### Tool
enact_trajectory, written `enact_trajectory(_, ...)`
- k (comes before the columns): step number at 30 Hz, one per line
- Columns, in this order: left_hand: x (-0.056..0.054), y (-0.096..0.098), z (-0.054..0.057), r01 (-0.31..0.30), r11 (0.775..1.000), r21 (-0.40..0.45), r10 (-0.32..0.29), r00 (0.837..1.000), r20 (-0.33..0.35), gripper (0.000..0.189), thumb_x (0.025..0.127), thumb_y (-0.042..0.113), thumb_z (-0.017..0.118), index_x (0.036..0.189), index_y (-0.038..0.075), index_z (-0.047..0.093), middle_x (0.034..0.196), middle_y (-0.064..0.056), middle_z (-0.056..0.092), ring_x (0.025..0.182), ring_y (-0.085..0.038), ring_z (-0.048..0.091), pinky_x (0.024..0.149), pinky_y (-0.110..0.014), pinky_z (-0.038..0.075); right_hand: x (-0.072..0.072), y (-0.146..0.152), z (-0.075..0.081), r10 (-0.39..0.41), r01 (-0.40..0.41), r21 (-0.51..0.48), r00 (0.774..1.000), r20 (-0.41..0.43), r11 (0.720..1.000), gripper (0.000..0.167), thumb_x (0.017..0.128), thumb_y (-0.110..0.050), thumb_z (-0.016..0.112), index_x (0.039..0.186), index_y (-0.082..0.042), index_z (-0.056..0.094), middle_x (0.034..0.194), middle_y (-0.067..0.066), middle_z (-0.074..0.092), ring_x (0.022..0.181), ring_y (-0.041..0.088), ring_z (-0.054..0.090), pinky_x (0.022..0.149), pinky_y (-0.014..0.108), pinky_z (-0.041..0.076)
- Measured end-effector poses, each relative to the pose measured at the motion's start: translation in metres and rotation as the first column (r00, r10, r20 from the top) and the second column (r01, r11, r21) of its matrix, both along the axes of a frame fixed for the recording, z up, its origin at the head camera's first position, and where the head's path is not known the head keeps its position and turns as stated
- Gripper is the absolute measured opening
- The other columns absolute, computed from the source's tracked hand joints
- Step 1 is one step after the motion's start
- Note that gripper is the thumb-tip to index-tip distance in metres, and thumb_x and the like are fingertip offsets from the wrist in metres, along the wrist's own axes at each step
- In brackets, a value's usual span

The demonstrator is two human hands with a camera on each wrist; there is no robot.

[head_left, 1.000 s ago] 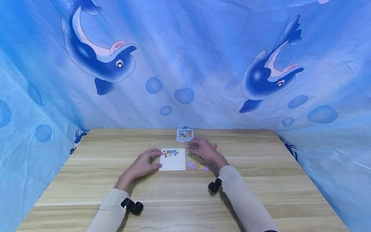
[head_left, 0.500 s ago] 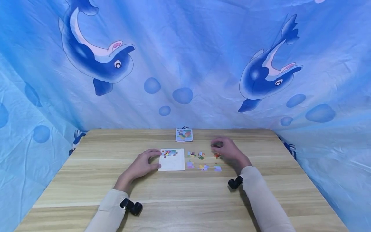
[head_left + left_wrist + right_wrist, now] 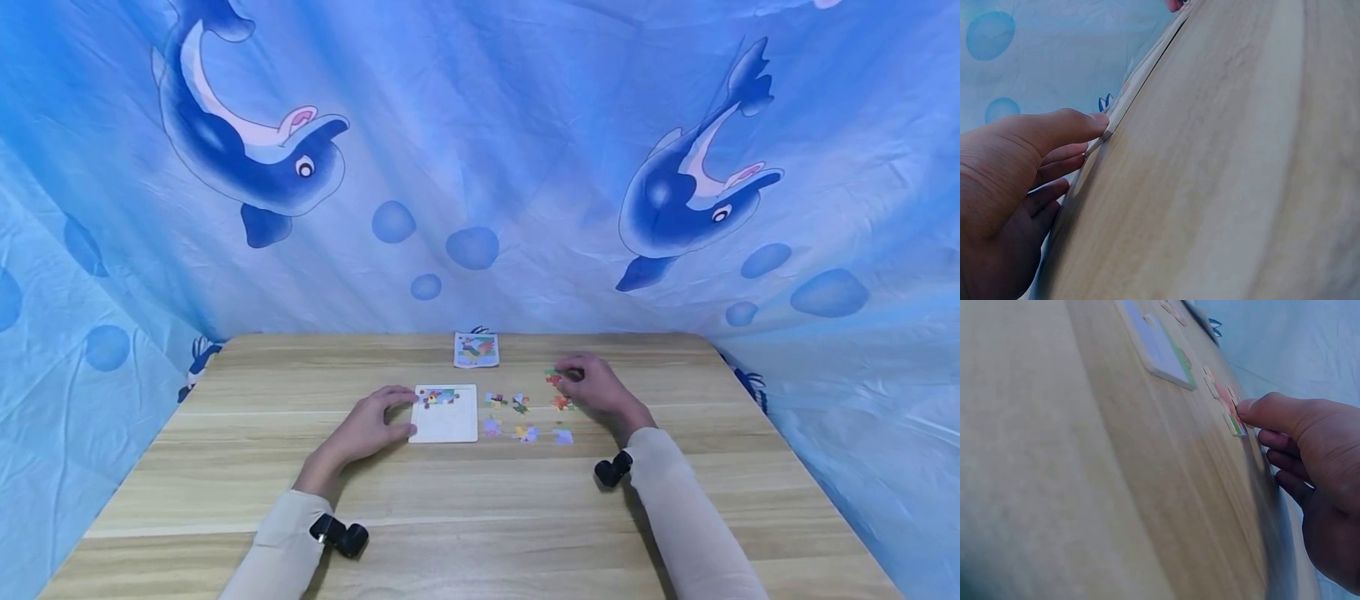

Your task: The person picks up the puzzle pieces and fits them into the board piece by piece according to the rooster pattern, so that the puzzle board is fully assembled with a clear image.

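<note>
My left hand point(image 3: 372, 422) stays at the left edge of a white puzzle board point(image 3: 446, 423). Its fingertips and thumb touch that edge; in the left wrist view the thumb point(image 3: 1079, 125) lies on a corner of the board. A few joined jigsaw pieces point(image 3: 438, 397) fill the board's top left part. On the right, my right hand point(image 3: 600, 386) pinches at a red and green jigsaw piece point(image 3: 553, 378) lying on the table. In the right wrist view the thumb point(image 3: 1266, 411) touches the red piece point(image 3: 1225, 397); the index finger is mostly hidden behind it.
Loose jigsaw pieces lie between board and right hand: an orange one point(image 3: 562, 402), a lilac one point(image 3: 562, 436), a yellow one point(image 3: 525, 433) and several others. A picture card point(image 3: 476, 350) lies behind the board. The wooden table point(image 3: 450, 517) ends at a blue curtain point(image 3: 480, 167).
My right hand has moved right from beside the board to the far right pieces, then shifted slightly, uncovering the red and green piece. The left hand has kept its place.
</note>
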State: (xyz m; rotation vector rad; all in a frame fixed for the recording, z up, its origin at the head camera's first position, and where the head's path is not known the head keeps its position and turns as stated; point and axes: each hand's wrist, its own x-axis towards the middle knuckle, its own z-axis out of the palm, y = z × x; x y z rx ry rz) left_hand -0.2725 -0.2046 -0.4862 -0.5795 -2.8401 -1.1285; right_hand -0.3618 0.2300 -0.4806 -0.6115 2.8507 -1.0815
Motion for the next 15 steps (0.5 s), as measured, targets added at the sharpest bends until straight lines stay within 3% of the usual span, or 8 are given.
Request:
enact_trajectory(6, 0.0, -0.0011, -0.0016, -0.006, 1.0, -0.007, 0.006, 1.0, 0.003, 0.052, 0.089, 0.02, 0.078, 0.138, 0.008, 0.065, 0.15, -0.015, 0.056, 0.143, -0.043, 0.049, 0.119, -0.062, 0.038, -0.0054, 0.0002, -0.0002, 0.027, -0.027, 0.019, 0.999, 0.018, 0.999, 0.039, 0.097, -0.018, 0.068, 0.135, -0.008, 0.068, 0.141, 0.015, 0.057, 0.127, 0.034, 0.059, 0.107, 0.051, 0.053)
enact_trajectory(15, -0.0003, 0.001, -0.001, 0.0, 1.0, -0.005, 0.0, 1.0, 0.009, 0.052, 0.09, 0.021, 0.078, 0.138, 0.009, 0.065, 0.149, -0.015, 0.056, 0.143, -0.042, 0.048, 0.119, -0.062, 0.039, -0.0059, 0.0022, 0.0009, 0.024, -0.024, 0.033, 1.0, -0.008, 0.999, 0.029, 0.096, -0.02, 0.071, 0.122, -0.008, 0.074, 0.132, 0.012, 0.061, 0.123, 0.033, 0.06, 0.106, 0.051, 0.052)
